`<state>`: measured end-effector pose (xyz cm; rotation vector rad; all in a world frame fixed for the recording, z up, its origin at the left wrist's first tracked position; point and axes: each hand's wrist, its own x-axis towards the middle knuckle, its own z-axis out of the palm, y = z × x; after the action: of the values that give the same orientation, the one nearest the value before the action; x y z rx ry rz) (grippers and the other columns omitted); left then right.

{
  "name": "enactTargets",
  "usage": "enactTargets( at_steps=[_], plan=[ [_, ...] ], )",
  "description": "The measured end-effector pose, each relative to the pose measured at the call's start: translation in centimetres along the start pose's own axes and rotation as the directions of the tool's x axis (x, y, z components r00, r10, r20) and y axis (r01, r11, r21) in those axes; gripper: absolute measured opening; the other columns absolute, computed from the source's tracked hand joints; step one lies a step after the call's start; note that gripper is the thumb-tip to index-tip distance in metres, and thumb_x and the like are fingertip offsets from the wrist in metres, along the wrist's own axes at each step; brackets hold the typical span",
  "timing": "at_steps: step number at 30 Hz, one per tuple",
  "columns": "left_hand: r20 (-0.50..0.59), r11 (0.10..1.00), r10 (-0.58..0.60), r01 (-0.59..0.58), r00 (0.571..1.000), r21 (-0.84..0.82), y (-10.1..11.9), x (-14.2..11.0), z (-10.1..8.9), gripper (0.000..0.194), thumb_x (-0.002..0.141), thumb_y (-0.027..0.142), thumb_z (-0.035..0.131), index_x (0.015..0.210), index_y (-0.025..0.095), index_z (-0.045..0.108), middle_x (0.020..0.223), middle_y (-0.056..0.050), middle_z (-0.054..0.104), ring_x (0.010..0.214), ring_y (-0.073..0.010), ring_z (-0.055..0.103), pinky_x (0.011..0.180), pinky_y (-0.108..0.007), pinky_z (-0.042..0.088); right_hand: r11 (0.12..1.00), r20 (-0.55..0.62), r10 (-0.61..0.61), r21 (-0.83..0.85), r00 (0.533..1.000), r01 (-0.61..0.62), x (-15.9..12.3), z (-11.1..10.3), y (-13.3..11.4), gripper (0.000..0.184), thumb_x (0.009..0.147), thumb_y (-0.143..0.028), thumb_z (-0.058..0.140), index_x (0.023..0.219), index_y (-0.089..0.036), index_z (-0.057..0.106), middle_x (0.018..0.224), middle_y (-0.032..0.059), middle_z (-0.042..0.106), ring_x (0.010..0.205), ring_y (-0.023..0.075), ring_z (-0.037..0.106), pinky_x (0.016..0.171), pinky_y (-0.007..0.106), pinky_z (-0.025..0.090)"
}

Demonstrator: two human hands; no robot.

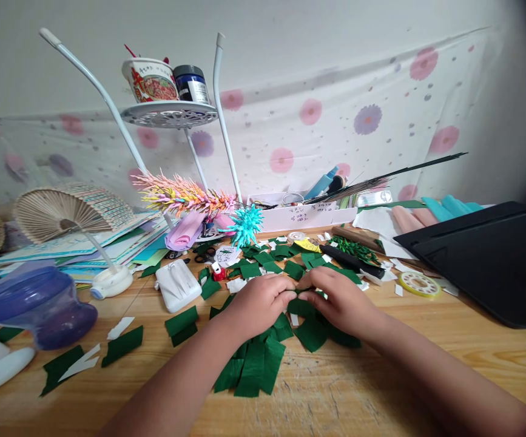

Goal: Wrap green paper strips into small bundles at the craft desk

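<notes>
My left hand (263, 301) and my right hand (335, 297) meet over the wooden table, fingertips almost touching. Between them they pinch a small dark green crepe paper piece (297, 291), mostly hidden by the fingers. Beneath and around my hands lie many cut green crepe paper pieces (256, 367), some overlapping in a loose pile. Beyond my right hand rests a black-handled cutter (351, 261), beside a bundle of twisted green paper strips (356, 249). A small red-and-white bottle (218, 271) stands past my left hand.
A white rack (169, 115) carries a noodle cup (150, 80) and a dark jar (191, 84). At left are a fan-shaped lamp (69, 212), a blue container (39, 303) and a white case (178, 285). A tape roll (420, 284) and black panel (485, 267) lie at right.
</notes>
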<state>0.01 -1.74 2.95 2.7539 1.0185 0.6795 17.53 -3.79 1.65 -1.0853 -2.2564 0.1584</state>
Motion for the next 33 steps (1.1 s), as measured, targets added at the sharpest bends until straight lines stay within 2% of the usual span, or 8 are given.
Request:
enactTargets(
  at_steps=[4,9,12,15,18,24,29,33],
  plan=[
    [0.008,0.999,-0.024,0.024,1.000,-0.034,0.05,-0.03,0.20,0.009,0.075,0.017,0.046,0.075,0.019,0.055,0.071,0.003,0.058,0.069,-0.0103,0.051,0.059,-0.020,0.037,0.994,-0.006,0.005,-0.111,1.000,-0.005,0.10,-0.02,-0.05,0.011,0.081,-0.021,0.040,0.079,-0.017,0.050,0.074,0.0044,0.055,0.072,0.0165,0.049,0.060,0.025,0.035],
    [-0.022,0.974,0.111,-0.104,0.994,0.203,0.39,-0.21,0.46,0.020,0.080,0.023,0.039,0.068,0.017,0.054,0.065,0.000,0.058,0.063,-0.0127,0.050,0.059,-0.025,0.035,0.960,0.015,0.099,-0.266,0.995,-0.091,0.27,0.46,-0.50,0.021,0.083,-0.021,0.033,0.069,-0.018,0.048,0.062,0.0023,0.053,0.061,0.0146,0.049,0.052,0.023,0.030],
    [-0.014,0.952,0.142,-0.132,0.990,0.277,0.47,-0.24,0.48,0.024,0.081,0.023,0.036,0.065,0.016,0.053,0.062,-0.001,0.057,0.060,-0.0133,0.050,0.057,-0.026,0.033,0.961,0.039,0.157,-0.239,0.987,-0.143,0.26,0.52,-0.47,0.027,0.084,-0.026,0.030,0.066,-0.018,0.048,0.060,0.0017,0.052,0.059,0.0146,0.049,0.051,0.023,0.030],
    [-0.005,0.972,0.071,-0.068,0.997,0.227,0.34,-0.23,0.32,0.023,0.081,0.023,0.036,0.067,0.016,0.053,0.063,0.000,0.057,0.060,-0.0125,0.050,0.057,-0.024,0.033,0.996,0.061,0.062,-0.061,0.996,-0.059,0.13,0.26,-0.16,0.018,0.083,-0.031,0.037,0.084,-0.018,0.049,0.077,0.0037,0.056,0.072,0.0154,0.050,0.059,0.023,0.036],
    [0.023,0.993,-0.031,0.028,0.999,0.115,0.15,-0.18,0.17,0.021,0.079,0.024,0.039,0.066,0.017,0.054,0.063,0.001,0.057,0.061,-0.0114,0.050,0.054,-0.021,0.034,0.998,0.060,-0.060,0.036,0.996,0.058,0.04,-0.07,0.19,0.016,0.078,-0.024,0.046,0.092,-0.017,0.046,0.089,0.0050,0.055,0.081,0.0157,0.049,0.067,0.025,0.038],
    [0.021,0.990,-0.124,0.125,0.992,-0.061,0.12,0.05,0.34,0.013,0.075,0.019,0.044,0.072,0.019,0.056,0.068,0.002,0.058,0.063,-0.0107,0.051,0.054,-0.020,0.034,0.997,0.053,0.017,-0.073,0.998,-0.014,0.23,-0.11,0.19,0.012,0.081,-0.018,0.038,0.083,-0.017,0.050,0.079,0.0048,0.056,0.077,0.0166,0.050,0.064,0.025,0.037],
    [0.019,0.991,-0.002,0.000,1.000,0.131,0.54,-0.09,0.52,0.017,0.075,0.020,0.043,0.060,0.017,0.051,0.058,0.002,0.052,0.059,-0.0116,0.047,0.055,-0.022,0.031,0.972,0.065,0.112,-0.215,0.991,-0.096,0.36,0.33,-0.06,0.024,0.083,-0.024,0.032,0.068,-0.017,0.049,0.063,0.0027,0.054,0.061,0.0148,0.050,0.051,0.023,0.030],
    [0.050,0.980,0.063,-0.071,0.997,0.186,0.48,-0.20,0.59,0.019,0.076,0.021,0.042,0.059,0.017,0.049,0.056,0.002,0.049,0.056,-0.0111,0.046,0.054,-0.023,0.030,0.987,0.149,0.141,-0.095,0.979,-0.128,0.23,0.44,0.43,0.033,0.085,-0.034,0.028,0.066,-0.017,0.048,0.061,0.0019,0.054,0.057,0.0133,0.048,0.049,0.022,0.029]
  ],
)
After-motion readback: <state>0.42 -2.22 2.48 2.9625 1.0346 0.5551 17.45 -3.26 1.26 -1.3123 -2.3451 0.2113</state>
